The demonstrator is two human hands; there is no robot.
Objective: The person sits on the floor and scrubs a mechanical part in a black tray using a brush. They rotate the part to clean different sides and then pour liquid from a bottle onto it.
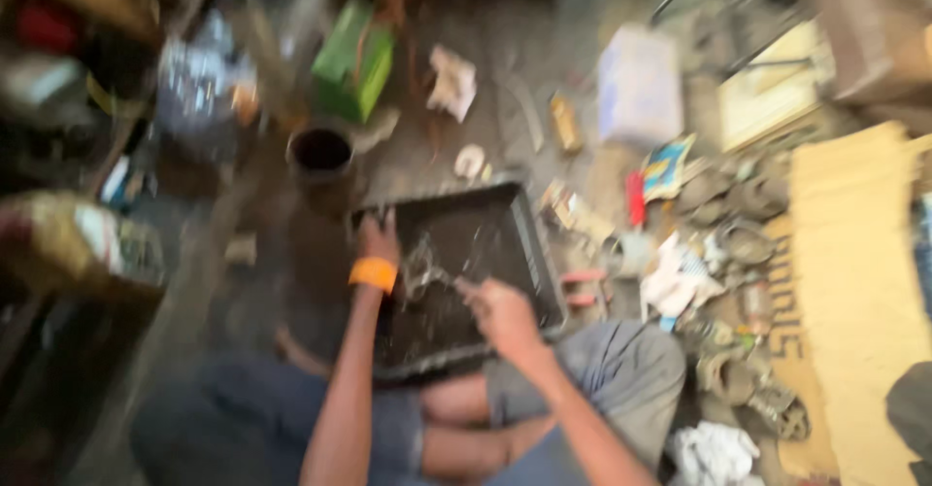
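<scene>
Your left hand (377, 241), with an orange band at the wrist, rests on the far left edge of the black tray (524, 229); blur hides whether its grip is closed on the rim or only pressed against it, so I cannot tell. Your right hand (500, 313) is curled shut over the tray's middle, apparently around a thin tool pointing left, though the tool itself is too smeared to name. Between the two hands a small, pale metal part (424, 270) lies in the tray, seemingly in dark liquid or grime.

Judgement: the step in hand looks like cleaning or working on that part inside the tray, with the left hand steadying the tray and the right doing the work. The next move calls for a firm hold on the tray and a short, controlled stroke at the part, so that nothing slides over the rim.

The tray sits on the floor just ahead of your folded legs. Behind it stands a dark round can (320, 153); further back lies a green box (353, 59). To your right lie scattered metal parts (743, 243), a white rag (714, 452) and a cardboard sheet (859, 292).
</scene>
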